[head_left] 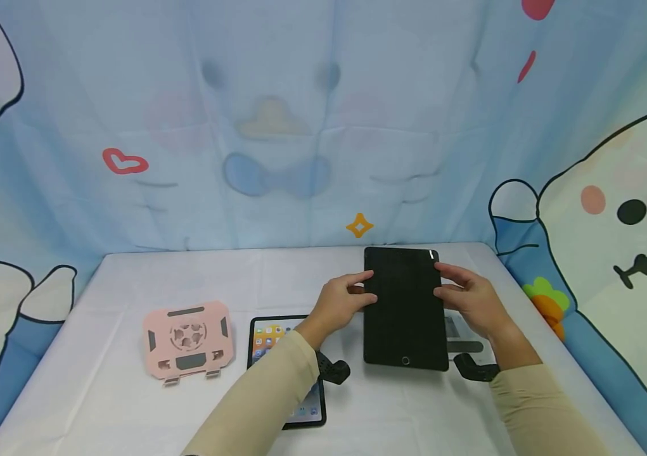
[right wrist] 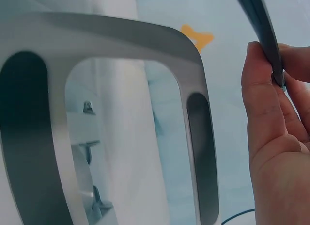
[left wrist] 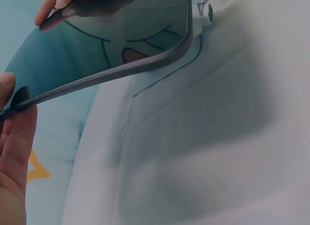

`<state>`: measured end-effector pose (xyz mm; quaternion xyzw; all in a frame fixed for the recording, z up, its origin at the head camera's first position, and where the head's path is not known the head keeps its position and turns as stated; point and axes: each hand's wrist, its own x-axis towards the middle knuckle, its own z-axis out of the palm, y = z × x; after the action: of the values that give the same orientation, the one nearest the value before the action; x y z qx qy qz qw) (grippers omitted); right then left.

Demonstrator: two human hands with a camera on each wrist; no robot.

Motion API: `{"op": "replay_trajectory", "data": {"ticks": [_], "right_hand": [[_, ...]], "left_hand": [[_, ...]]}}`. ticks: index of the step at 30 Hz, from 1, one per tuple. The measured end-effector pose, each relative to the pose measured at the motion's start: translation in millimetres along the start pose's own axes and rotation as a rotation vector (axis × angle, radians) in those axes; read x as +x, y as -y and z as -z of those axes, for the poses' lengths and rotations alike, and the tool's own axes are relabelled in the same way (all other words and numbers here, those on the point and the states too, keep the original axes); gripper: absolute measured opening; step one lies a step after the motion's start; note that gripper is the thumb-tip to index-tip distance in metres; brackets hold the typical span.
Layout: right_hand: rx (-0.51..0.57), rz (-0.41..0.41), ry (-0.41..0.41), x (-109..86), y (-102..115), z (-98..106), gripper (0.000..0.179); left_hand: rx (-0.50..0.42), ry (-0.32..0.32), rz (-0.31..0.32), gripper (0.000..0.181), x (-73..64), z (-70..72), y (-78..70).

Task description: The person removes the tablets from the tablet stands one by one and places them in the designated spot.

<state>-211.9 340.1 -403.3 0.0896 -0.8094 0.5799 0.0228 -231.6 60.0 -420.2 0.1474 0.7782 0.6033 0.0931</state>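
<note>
Tan sleeves (head_left: pixel 255 405) come closest, one on each arm. Behind everything hangs a big blue cloth (head_left: pixel 277 57) with cartoon animals on it. Below that is a table (head_left: pixel 89 386) with a white cover. Over the right part of the table is a black tablet (head_left: pixel 405 310). It is held up off the table, and in the left wrist view a soft shadow falls on the white cover. Its screen is dark. Another one, the lit tablet (head_left: pixel 269 335), lies near the middle, with bright little pictures on its screen. The left sleeve hides part of it. To its left, a pink stand (head_left: pixel 188 335) lies flat, with holes in it. A silver stand (right wrist: pixel 116 31) with dark pads is on the right, and the black tablet partly hides it in the head view. The left hand (head_left: pixel 337 304) pinches the black tablet's left edge between thumb and fingers. The right hand (head_left: pixel 474 303) pinches its right edge, near the top corner. An orange star (head_left: pixel 360 225) shows on the cloth. A tiny round button (head_left: pixel 405 361) sits near the black tablet's bottom edge.
</note>
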Motion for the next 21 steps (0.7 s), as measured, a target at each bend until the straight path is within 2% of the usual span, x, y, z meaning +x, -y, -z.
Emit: {"op": "replay_trajectory", "data": {"ticks": [7,21], "right_hand": [[-0.008,-0.017,0.024,0.8,-0.7,-11.5,0.06],[-0.065,-0.088,0.055,0.1,-4.3,-35.3,0.061]], "left_hand": [[-0.036,0.005,0.014,0.051,-7.4,9.8,4.6],[0.004,-0.018,0.068,0.053,-21.0,21.9,18.4]]}}
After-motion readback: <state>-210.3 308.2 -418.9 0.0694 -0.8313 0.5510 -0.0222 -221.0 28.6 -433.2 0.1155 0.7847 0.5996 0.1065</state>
